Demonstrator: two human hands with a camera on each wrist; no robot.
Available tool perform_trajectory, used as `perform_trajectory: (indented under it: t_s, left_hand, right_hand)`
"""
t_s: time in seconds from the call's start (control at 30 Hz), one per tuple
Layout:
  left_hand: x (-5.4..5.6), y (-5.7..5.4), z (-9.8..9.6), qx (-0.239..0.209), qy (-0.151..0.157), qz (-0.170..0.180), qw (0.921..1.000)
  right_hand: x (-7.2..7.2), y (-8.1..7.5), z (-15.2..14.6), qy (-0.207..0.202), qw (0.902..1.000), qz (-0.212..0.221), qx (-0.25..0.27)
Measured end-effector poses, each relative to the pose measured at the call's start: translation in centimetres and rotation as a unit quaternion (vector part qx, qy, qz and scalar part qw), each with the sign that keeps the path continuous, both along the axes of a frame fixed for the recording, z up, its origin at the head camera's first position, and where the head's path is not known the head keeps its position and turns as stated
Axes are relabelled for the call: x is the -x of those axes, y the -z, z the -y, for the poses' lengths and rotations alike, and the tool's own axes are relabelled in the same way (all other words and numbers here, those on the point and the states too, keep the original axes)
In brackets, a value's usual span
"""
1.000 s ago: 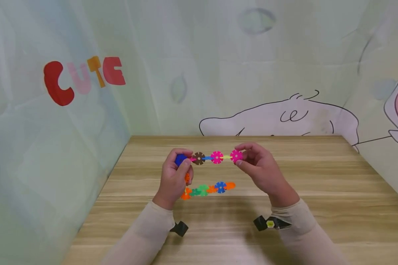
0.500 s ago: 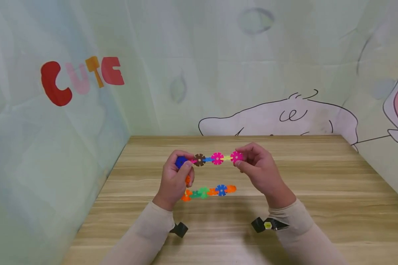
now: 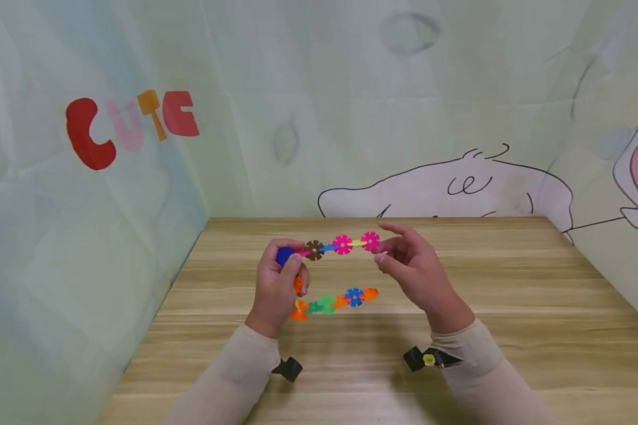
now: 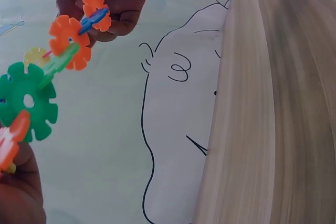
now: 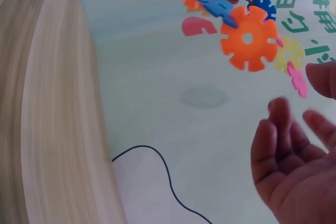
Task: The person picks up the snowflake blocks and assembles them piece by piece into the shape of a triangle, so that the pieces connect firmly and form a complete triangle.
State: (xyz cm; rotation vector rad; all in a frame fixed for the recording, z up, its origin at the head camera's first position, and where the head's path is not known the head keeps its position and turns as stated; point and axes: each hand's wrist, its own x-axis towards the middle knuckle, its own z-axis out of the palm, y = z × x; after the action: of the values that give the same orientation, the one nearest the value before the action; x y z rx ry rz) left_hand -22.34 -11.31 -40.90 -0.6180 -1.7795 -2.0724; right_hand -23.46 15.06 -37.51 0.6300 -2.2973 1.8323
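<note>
My left hand (image 3: 279, 289) pinches a blue notched snowflake disc (image 3: 285, 256) between thumb and fingers. From it, interlocked discs run right in a raised row: a brown disc (image 3: 314, 254), a pink disc (image 3: 342, 239) and, at the end, another pink disc (image 3: 370, 236). A lower row, with a light green disc (image 3: 326, 307) and a blue disc (image 3: 355, 291), hangs from the same hand. Beside the end pink disc, my right hand (image 3: 417, 271) has its thumb and fingers spread. In the right wrist view a gap shows between this hand and the nearest pink disc (image 5: 297, 80).
Below the hands lies a wood-grain table (image 3: 351, 389). A pale printed backdrop (image 3: 276, 106) rises behind it and along the left side. Each wrist wears a small black camera, one being the right camera (image 3: 414, 358).
My right thumb and fingers have spread and let go of the end pink disc. The upper row has shifted slightly up and left; the lower row's right end has risen a little.
</note>
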Motion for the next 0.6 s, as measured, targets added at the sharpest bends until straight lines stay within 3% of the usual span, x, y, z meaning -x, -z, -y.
perform_trajectory:
  t_s: [0.1,0.3,0.43,0.6]
  left_hand:
    - [0.0,-0.2,0.2,-0.033,-0.023,0.001,0.9992]
    - [0.1,-0.5,0.2,-0.099,-0.047,-0.032,0.9935]
    - [-0.1,-0.6,0.0,-0.099,-0.041,-0.04,0.9935]
    - [-0.5,-0.7,-0.2,-0.059,-0.031,-0.023,0.9975]
  right_hand:
    - [0.1,0.1,0.0,-0.014,0.9985,0.049,-0.019]
    - [-0.2,0.3,0.7,-0.103,0.9858,0.123,-0.052]
    - [-0.6,0.2,1.3,-0.115,0.9875,0.105,-0.019]
    - [-0.7,0.2,1.7,-0.089,0.9937,0.063,0.029]
